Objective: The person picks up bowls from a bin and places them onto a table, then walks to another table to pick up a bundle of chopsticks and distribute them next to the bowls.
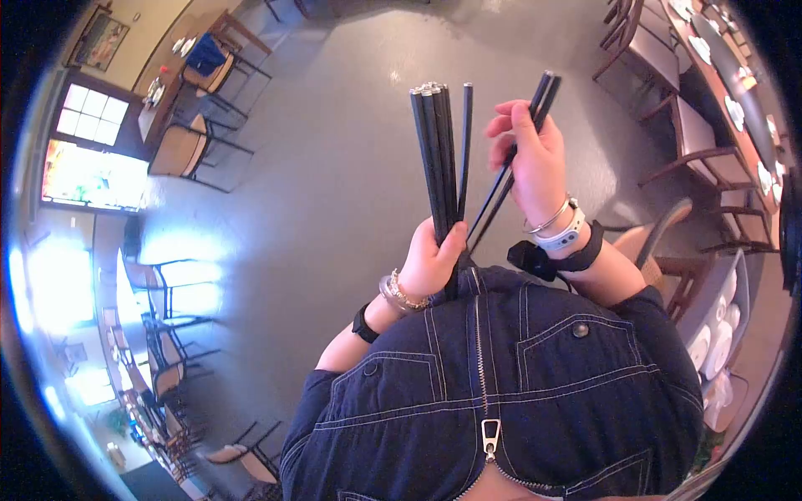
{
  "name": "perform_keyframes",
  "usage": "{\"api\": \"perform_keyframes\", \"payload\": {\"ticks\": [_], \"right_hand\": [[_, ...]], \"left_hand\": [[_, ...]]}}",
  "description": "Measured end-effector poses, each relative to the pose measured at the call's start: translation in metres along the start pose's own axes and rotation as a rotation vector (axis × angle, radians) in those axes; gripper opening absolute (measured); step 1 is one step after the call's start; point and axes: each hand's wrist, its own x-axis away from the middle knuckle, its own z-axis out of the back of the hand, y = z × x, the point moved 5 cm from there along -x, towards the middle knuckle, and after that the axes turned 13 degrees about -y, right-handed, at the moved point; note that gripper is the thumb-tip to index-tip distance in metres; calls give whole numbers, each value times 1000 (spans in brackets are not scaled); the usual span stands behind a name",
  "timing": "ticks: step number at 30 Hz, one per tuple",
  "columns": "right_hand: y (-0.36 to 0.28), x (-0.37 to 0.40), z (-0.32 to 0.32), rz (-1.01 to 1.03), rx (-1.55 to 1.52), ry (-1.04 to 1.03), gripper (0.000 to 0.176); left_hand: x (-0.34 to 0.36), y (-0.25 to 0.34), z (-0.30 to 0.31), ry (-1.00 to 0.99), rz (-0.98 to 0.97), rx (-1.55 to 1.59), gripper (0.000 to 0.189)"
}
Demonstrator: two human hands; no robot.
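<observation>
My left hand grips a bundle of black chopsticks that stands upright in front of my chest, tips pointing away. My right hand pinches a pair of black chopsticks and holds them slanted beside the bundle, their lower ends reaching toward my left hand. Bracelets sit on my left wrist, and a white watch with a bangle on my right. My dark denim jacket fills the lower part of the view.
A grey floor lies below. Tables with chairs stand at the left near bright windows. A long set table with chairs runs along the right. A bin of white dishes sits at my right side.
</observation>
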Motion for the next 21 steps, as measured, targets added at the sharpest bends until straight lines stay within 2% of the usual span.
{"api": "perform_keyframes", "payload": {"ticks": [3, 5, 6, 7, 9, 10, 12, 14, 16, 19, 21], "right_hand": [[-14, -91, -2, 4, 57, -15, 19], [-35, -139, -9, 13, 256, -116, 17], [-44, -160, -14, 65, 302, -95, 24], [-46, -182, -12, 60, 300, -65, 24], [-54, -227, -13, 188, 548, -171, 34], [-58, -250, -9, 126, 608, -183, 39], [-58, -297, 7, 63, 586, -184, 38], [-53, -341, 27, -7, 542, -231, 35], [-47, -387, 54, -7, 481, -226, 33], [-53, -467, 92, 13, 356, -209, 30], [-61, -521, 113, 19, 286, -195, 28]], "left_hand": [[-77, 23, 54, -88, 1, 14, 14], [-126, 41, 78, -138, 0, 11, 14], [-145, 47, 88, -183, 20, 7, 13], [-165, 50, 97, -208, 38, 9, 13], [-211, 55, 114, -263, 82, -16, 12], [-234, 58, 121, -290, 96, -15, 12], [-281, 67, 135, -288, 51, -32, 12], [-324, 66, 147, -289, 104, -65, 11], [-373, 68, 159, -268, 135, -112, 11], [-464, 88, 176, -250, 81, -211, 12], [-522, 103, 187, -224, 129, -320, 14]]}}
